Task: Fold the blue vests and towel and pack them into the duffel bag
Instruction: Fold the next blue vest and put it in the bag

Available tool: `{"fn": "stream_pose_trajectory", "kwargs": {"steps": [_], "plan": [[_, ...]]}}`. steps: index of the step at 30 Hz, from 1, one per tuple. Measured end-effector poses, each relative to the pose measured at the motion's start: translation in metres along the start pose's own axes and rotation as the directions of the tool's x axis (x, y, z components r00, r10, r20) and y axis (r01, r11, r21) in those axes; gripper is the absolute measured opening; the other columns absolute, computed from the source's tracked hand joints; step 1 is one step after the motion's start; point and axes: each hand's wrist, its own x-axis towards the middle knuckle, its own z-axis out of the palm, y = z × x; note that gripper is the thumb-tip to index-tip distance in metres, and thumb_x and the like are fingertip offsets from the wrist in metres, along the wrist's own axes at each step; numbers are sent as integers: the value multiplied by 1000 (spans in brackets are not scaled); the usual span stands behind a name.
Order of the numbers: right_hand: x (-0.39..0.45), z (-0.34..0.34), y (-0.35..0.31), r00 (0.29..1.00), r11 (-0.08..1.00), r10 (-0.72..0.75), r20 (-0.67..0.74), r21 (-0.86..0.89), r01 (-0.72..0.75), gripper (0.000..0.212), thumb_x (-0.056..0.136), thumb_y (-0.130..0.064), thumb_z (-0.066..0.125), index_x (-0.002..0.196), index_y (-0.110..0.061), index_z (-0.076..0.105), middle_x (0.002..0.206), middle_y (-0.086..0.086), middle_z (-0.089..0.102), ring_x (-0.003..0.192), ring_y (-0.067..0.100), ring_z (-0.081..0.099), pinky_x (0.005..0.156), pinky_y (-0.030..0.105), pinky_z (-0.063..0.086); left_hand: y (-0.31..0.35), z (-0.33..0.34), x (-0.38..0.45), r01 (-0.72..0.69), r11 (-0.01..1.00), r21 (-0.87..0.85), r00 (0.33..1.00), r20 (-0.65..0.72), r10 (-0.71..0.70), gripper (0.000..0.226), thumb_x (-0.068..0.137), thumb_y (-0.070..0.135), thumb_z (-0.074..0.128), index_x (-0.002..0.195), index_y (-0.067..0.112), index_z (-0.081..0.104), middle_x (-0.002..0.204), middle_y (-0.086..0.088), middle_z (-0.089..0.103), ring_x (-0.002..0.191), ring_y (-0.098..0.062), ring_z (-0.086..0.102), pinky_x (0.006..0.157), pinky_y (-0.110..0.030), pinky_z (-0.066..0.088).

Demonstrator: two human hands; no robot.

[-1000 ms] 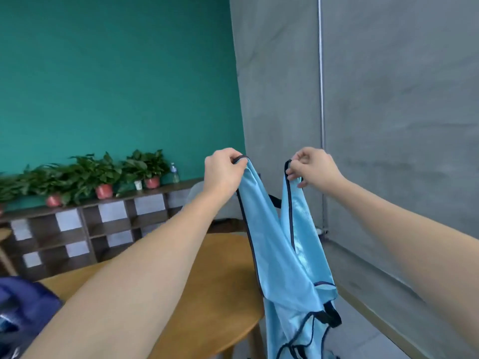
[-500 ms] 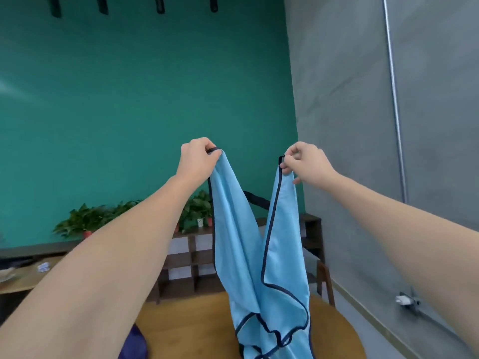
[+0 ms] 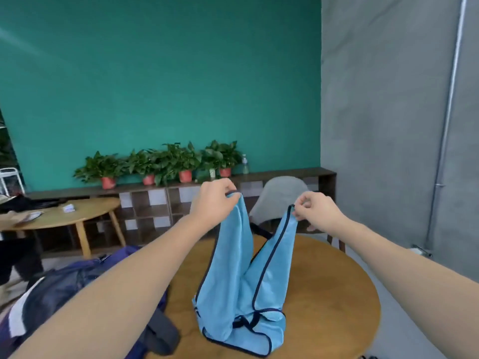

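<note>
A light blue vest (image 3: pixel 241 288) with dark navy trim hangs between my hands over the round wooden table (image 3: pixel 331 301). Its lower end rests bunched on the tabletop. My left hand (image 3: pixel 212 200) pinches one shoulder strap at the top. My right hand (image 3: pixel 316 211) pinches the other strap, slightly lower and to the right. A dark blue duffel bag (image 3: pixel 67 288) lies at the table's left side, partly hidden behind my left forearm. No towel is visible.
A grey chair (image 3: pixel 280 198) stands behind the table. A low shelf (image 3: pixel 160 203) with several potted plants runs along the teal wall. A second wooden table (image 3: pixel 77 213) with small items stands at the left. A grey concrete wall is on the right.
Both hands have lowered the vest, so its bottom now lies on the table instead of hanging free. My view has tilted down and shifted left, showing the duffel bag and chair.
</note>
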Motion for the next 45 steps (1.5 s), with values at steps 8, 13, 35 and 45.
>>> {"fn": "stream_pose_trajectory", "kwargs": {"steps": [8,13,35,45], "plan": [[-56,73,97,907,888,218,361,-459,-31,23,89,-27,54,112,-26,56,79,-5,72,56,7,69,62,32,58,-49,96,-109,149,989,7,917,372,-141,11,89,42,69,85,33,70,68,11,62,65,-11,57,55,-26,41],[-73,111,82,885,988,-28,465,-123,96,57,79,-33,77,131,-41,53,110,-18,61,63,5,61,61,24,54,-60,117,-125,272,931,-243,895,419,-152,8,88,34,74,87,26,73,62,6,58,53,-8,44,54,-23,36],[23,42,-10,983,895,-69,173,446,-16,16,98,-15,65,104,-3,56,88,17,69,81,21,76,52,31,60,-58,88,-57,554,441,-706,826,531,-188,27,98,28,66,111,4,71,111,-11,75,107,-33,70,98,-48,54],[12,42,-57,888,976,-150,434,206,65,23,88,-22,78,101,-4,69,65,14,59,36,12,45,37,18,29,-17,30,2,194,862,-469,965,249,-81,9,81,33,82,76,26,80,74,6,74,67,-2,60,65,-19,45]]}}
